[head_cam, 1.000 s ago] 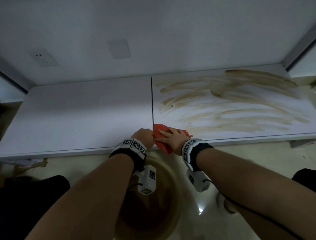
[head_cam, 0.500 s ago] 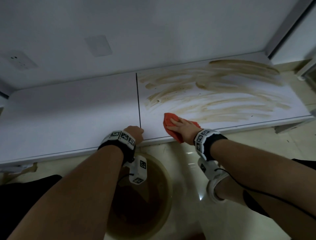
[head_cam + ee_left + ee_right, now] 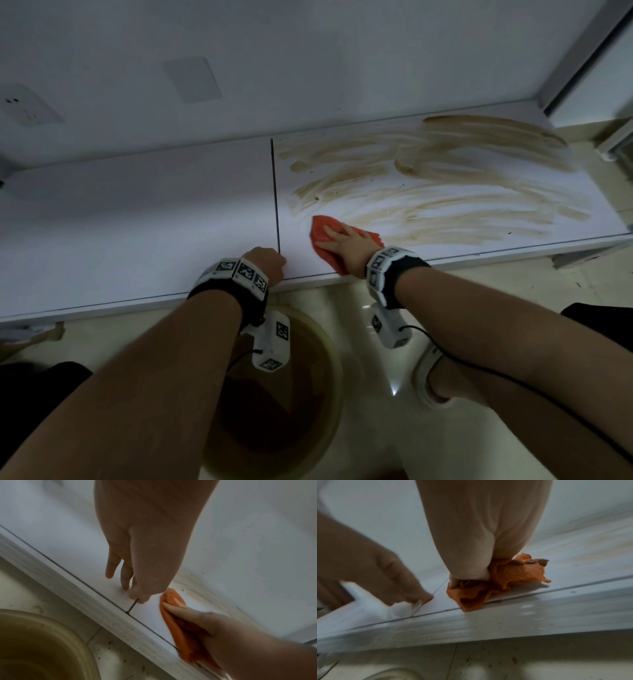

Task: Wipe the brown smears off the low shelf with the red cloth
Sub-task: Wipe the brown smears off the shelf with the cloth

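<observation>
The red cloth (image 3: 325, 236) lies bunched on the shelf (image 3: 137, 212) near its front edge, beside the brown smears (image 3: 445, 192). My right hand (image 3: 349, 246) presses it flat with straight fingers. My left hand (image 3: 267, 263) grasps nothing, its fingertips resting on the shelf by the seam (image 3: 275, 192).

A tan basin (image 3: 329, 346) of brown water sits on the pale tiled floor (image 3: 582, 284) at 6 o'clock. A white shoe (image 3: 424, 373) stands at 4 o'clock. On the wall (image 3: 308, 51), a socket (image 3: 24, 106) at 10 o'clock and a blank plate (image 3: 191, 80) near 11.
</observation>
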Demonstrator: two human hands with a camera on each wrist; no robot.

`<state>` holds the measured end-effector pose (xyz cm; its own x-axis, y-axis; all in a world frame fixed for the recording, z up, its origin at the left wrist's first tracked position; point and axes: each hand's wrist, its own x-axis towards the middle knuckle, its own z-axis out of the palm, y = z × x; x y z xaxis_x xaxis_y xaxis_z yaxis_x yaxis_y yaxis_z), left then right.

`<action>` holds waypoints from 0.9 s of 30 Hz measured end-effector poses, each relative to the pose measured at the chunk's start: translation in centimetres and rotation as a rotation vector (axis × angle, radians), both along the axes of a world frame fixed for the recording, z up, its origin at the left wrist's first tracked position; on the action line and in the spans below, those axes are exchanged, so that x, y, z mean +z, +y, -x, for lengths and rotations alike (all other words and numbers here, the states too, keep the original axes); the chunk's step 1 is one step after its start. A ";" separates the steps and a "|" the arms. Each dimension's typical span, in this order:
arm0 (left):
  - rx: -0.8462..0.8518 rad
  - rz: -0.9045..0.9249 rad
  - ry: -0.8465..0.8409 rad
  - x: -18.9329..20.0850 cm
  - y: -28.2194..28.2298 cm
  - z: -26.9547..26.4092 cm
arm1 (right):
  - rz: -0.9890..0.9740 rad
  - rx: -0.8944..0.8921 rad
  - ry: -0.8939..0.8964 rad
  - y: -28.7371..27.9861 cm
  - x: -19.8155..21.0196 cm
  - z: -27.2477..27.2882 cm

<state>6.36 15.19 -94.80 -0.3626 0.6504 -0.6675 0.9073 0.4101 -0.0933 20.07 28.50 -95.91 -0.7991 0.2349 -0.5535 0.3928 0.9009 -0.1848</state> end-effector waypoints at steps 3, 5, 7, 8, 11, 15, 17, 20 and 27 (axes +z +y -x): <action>-0.001 0.012 -0.022 -0.1 -0.3 -0.1 | -0.002 -0.067 -0.034 0.8 0.3 -2.4; 0.010 -0.005 -0.027 -0.2 -0.4 0.0 | 0.006 -0.041 -0.047 -0.3 0.5 -2.8; 0.024 -0.018 -0.027 -0.2 -0.4 0.0 | 0.020 0.031 -0.053 -2.2 0.4 -2.0; 0.028 -0.021 -0.026 -0.1 -0.4 0.0 | 0.023 0.067 -0.055 -3.1 0.2 -1.2; 0.024 -0.047 -0.028 -0.1 -0.6 0.1 | -0.006 0.143 -0.063 -4.4 -0.6 2.2; 0.016 -0.055 0.003 0.0 -0.9 0.5 | -0.035 0.132 -0.062 -2.6 -1.1 5.2; 0.032 -0.030 -0.013 0.2 -0.9 0.8 | -0.040 0.070 -0.039 -0.7 -1.2 5.0; 0.051 -0.022 -0.056 0.3 -1.1 1.1 | -0.043 -0.033 -0.057 1.6 -1.1 2.5; 0.153 -0.106 -0.131 0.3 -2.1 1.1 | -0.034 0.026 -0.111 -1.8 -0.1 -0.4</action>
